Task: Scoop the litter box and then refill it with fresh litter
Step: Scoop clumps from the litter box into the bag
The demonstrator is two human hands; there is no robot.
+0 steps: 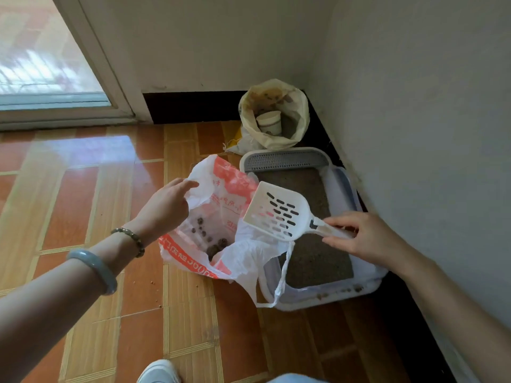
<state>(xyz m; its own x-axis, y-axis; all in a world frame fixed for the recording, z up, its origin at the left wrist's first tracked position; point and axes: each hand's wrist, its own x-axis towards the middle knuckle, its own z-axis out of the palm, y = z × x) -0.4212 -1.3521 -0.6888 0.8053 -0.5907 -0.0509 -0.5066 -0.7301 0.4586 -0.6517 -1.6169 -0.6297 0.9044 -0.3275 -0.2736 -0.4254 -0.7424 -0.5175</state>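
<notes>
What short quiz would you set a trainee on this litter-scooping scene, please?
1. Which hand holds the white slotted scoop by its handle?
2. True or false: the scoop is loaded with clumps.
3. Where do the dark clumps lie? A) in the red-and-white plastic bag; B) on the scoop; C) in the paper cup.

Key: 1. the right hand; 2. false, it is empty; 3. A.
</notes>
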